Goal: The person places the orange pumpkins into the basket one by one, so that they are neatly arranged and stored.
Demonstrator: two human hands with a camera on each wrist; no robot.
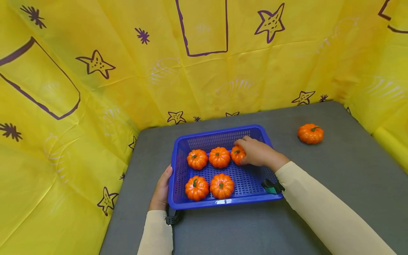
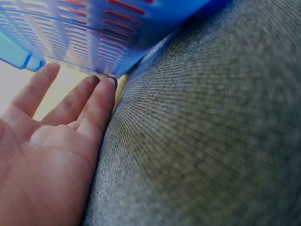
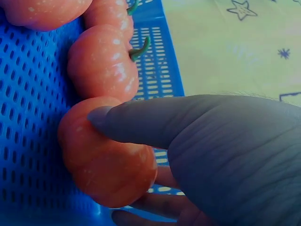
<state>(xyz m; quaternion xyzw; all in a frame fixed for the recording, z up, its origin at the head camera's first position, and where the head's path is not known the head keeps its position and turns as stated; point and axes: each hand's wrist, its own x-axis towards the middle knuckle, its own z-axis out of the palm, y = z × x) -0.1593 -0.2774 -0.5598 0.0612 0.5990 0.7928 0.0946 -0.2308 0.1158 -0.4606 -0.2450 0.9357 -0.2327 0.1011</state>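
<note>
A blue plastic basket (image 1: 251, 201) with slotted walls stands on the grey table, holding several small orange pumpkins with green stems. In its back right part, my right hand (image 1: 257, 152) grips one pumpkin (image 1: 237, 155); in the right wrist view the thumb (image 3: 141, 117) lies over the pumpkin (image 3: 108, 160) and the fingers curl round its far side. At the basket's left side, my left hand (image 1: 162, 189) rests against the outer wall. The left wrist view shows its fingers (image 2: 70, 103) fairly straight at the slotted wall (image 2: 89, 37).
Another pumpkin (image 1: 310, 133) sits on the grey table (image 1: 334, 170), right of the basket. Inside the basket are a back left pumpkin (image 1: 197, 159), a back middle pumpkin (image 1: 219, 157) and two front pumpkins (image 1: 222, 186). Yellow patterned cloth (image 1: 204, 81) hangs behind and on both sides.
</note>
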